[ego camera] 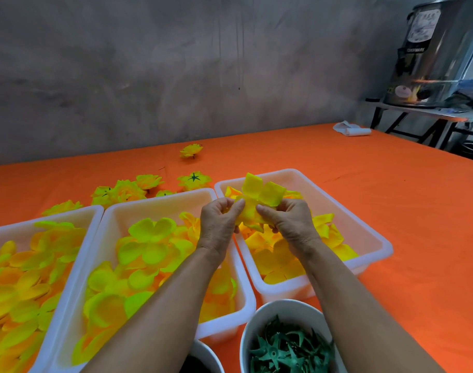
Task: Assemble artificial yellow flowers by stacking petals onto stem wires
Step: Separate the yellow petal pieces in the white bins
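Both hands meet above the near end of the right tray (pixel 375 238), sharing one grip on a yellow flower piece (pixel 256 203). The left hand (pixel 219 224) pinches it from the left with curled fingers and thumb; the right hand (pixel 289 222) pinches it from the right, thumb pointing inward. The piece's squarish petals fan upward above the fingertips. Whether a stem wire runs through it cannot be told.

Beneath the hands, the right tray holds loose yellow-orange petals (pixel 278 262). Just beside it, the middle tray (pixel 176 196) holds rounder yellow-green petals (pixel 146 249), and the left tray (pixel 55 214) holds more yellow petals (pixel 22 286).

Nearest the viewer, a white bowl (pixel 283 305) contains green star-shaped leaf pieces (pixel 289 351); a second bowl (pixel 205 348) beside it is mostly hidden by the left forearm.

Finished yellow flowers (pixel 127 191) lie on the orange worktop (pixel 391 184) behind the trays, with one flower (pixel 190 150) apart, farther back.
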The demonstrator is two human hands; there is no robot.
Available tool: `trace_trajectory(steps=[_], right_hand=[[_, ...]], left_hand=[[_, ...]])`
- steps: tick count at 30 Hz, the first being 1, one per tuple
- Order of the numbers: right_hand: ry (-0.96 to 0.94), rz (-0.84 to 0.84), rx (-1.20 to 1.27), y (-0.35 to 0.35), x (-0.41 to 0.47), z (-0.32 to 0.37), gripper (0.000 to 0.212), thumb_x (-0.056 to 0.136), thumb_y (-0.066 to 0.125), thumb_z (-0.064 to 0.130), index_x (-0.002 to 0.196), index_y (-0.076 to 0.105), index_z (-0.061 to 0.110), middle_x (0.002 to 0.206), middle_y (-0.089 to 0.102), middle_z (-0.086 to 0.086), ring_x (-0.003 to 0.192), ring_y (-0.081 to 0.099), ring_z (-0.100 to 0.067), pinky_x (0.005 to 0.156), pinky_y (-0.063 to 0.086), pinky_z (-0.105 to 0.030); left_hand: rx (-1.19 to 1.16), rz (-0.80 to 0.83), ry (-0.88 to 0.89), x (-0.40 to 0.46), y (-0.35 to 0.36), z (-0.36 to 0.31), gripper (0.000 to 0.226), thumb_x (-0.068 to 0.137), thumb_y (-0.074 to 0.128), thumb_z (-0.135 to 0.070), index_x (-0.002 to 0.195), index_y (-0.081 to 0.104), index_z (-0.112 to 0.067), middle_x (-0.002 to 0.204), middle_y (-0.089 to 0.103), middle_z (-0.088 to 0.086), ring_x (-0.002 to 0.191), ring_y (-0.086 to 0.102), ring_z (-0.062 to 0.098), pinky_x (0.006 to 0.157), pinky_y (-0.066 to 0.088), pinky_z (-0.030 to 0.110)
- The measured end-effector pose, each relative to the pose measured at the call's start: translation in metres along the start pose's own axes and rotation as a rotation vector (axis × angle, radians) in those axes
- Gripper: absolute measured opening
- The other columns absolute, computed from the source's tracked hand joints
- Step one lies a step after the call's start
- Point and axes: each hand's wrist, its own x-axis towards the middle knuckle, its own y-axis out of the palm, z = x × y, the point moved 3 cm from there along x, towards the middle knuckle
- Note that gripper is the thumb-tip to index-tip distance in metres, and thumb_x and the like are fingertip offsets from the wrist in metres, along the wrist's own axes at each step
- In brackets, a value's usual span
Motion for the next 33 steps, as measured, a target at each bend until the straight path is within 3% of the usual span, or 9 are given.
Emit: trace_trajectory(steps=[4,8,12,14,17,20,24,27,33], right_hand=[[-0.037,-0.009,0.039,0.001,-0.001,0.005,0.023,0.072,0.08,0.019,0.072,0.063,0.004,0.067,0.059,-0.01,0.063,0.051,-0.016,0.059,0.041,-0.03],[-0.059,-0.045,0.12,0.001,0.001,0.005,0.016,0.081,0.071,0.008,0.071,0.062,0.018,0.072,0.063,-0.003,0.068,0.055,-0.013,0.065,0.048,-0.031],[-0.067,-0.25,-0.124,-0.01,0.006,0.002,0.007,0.079,0.069,0.005,0.077,0.067,0.011,0.077,0.062,-0.012,0.074,0.052,-0.02,0.073,0.045,-0.034],[-0.024,-0.315,-0.325,-0.014,0.006,0.001,0.016,0.077,0.068,0.005,0.092,0.069,0.008,0.09,0.067,-0.015,0.085,0.059,-0.026,0.08,0.044,-0.035],[0.036,-0.232,-0.575,-0.011,0.006,-0.001,0.037,0.078,0.059,0.0,0.113,0.062,0.011,0.108,0.066,-0.015,0.104,0.059,-0.031,0.085,0.041,-0.031],[0.078,-0.194,-0.712,-0.008,0.006,-0.003,0.039,0.081,0.053,-0.001,0.116,0.061,0.012,0.118,0.064,-0.015,0.112,0.056,-0.032,0.089,0.041,-0.032],[0.046,-0.072,-0.847,-0.001,0.004,-0.004,0.036,0.083,0.056,0.006,0.117,0.064,0.016,0.123,0.062,-0.011,0.118,0.054,-0.028,0.095,0.04,-0.03],[0.02,0.009,-0.82,0.009,0.002,-0.005,0.032,0.085,0.064,0.03,0.115,0.067,0.017,0.124,0.063,-0.006,0.118,0.055,-0.024,0.096,0.04,-0.03],[-0.004,-0.23,-0.722,-0.007,0.003,0.003,0.025,0.085,0.06,0.027,0.105,0.072,0.015,0.11,0.069,-0.012,0.108,0.06,-0.03,0.089,0.044,-0.033]], left_hand=[[0.063,0.029,0.018,-0.001,0.0,0.0,0.022,0.086,0.065,-0.008,0.067,0.06,-0.016,0.058,0.053,-0.001,0.049,0.045,0.006,0.05,0.04,0.022],[0.117,0.051,0.055,-0.003,0.004,-0.003,0.019,0.086,0.066,-0.012,0.068,0.063,-0.015,0.06,0.053,-0.003,0.053,0.046,0.006,0.053,0.041,0.024],[0.095,-0.009,0.012,-0.002,0.002,-0.003,0.013,0.093,0.054,-0.006,0.096,0.066,-0.006,0.079,0.059,0.007,0.05,0.049,0.015,0.055,0.045,0.027],[0.091,-0.023,0.028,-0.002,0.001,-0.004,0.026,0.089,0.052,0.003,0.111,0.059,-0.01,0.092,0.058,0.009,0.053,0.051,0.019,0.056,0.049,0.03],[0.051,-0.068,0.057,-0.003,0.0,-0.006,0.05,0.086,0.054,0.007,0.129,0.044,-0.015,0.098,0.058,0.01,0.058,0.052,0.019,0.05,0.05,0.025],[0.033,-0.129,0.041,-0.002,-0.001,-0.004,0.063,0.086,0.056,0.006,0.139,0.03,-0.016,0.106,0.058,0.013,0.057,0.051,0.019,0.05,0.05,0.023],[0.014,-0.169,0.062,-0.001,-0.002,-0.003,0.065,0.087,0.053,0.008,0.142,0.028,-0.017,0.105,0.053,0.01,0.054,0.051,0.012,0.049,0.05,0.021],[0.002,-0.172,0.071,-0.001,-0.001,-0.003,0.062,0.088,0.05,0.009,0.141,0.032,-0.018,0.104,0.053,0.012,0.056,0.05,0.013,0.051,0.05,0.025],[0.13,-0.092,0.087,-0.002,0.002,-0.003,0.038,0.09,0.049,0.006,0.123,0.054,-0.011,0.111,0.057,0.01,0.056,0.052,0.014,0.055,0.05,0.025]])
